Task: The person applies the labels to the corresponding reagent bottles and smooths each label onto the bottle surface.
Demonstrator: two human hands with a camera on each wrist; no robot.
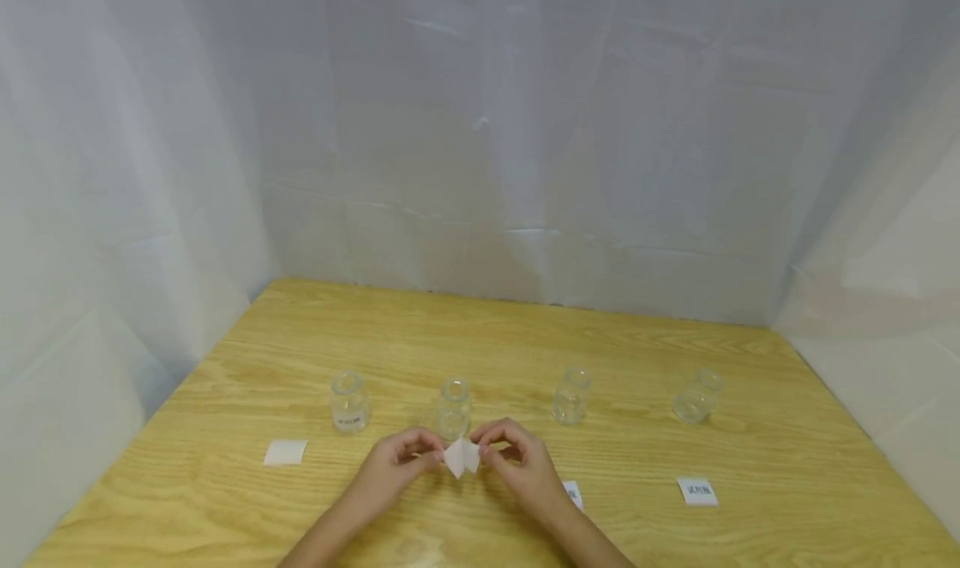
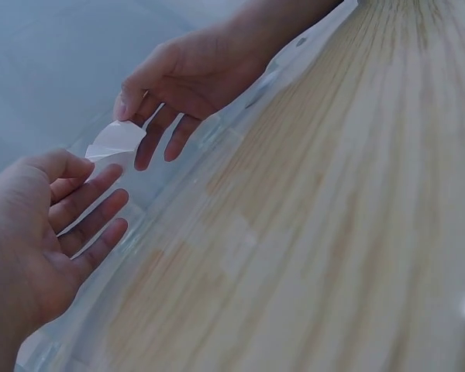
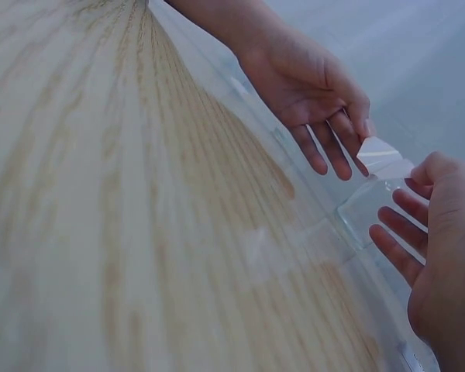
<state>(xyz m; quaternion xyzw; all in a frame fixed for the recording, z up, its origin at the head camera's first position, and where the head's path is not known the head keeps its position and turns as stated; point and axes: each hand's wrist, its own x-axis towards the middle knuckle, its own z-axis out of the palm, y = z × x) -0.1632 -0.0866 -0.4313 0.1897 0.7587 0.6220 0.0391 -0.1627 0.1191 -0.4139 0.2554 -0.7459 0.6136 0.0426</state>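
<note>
A small white paper label is stretched between the two hands, creased in the middle. My left hand pinches its left edge between thumb and forefinger. By its right edge, my right hand pinches it the same way. The other fingers of both hands hang loosely bent, as the left wrist view shows. Just behind the hands stands a clear glass jar, upright and close to the label. Whether the label's two sides are separate layers cannot be told.
Left of that jar stands another glass jar with printed characters. To the right are a jar and a tilted-looking jar. A blank white label lies at left; printed labels lie right, one partly behind the right wrist.
</note>
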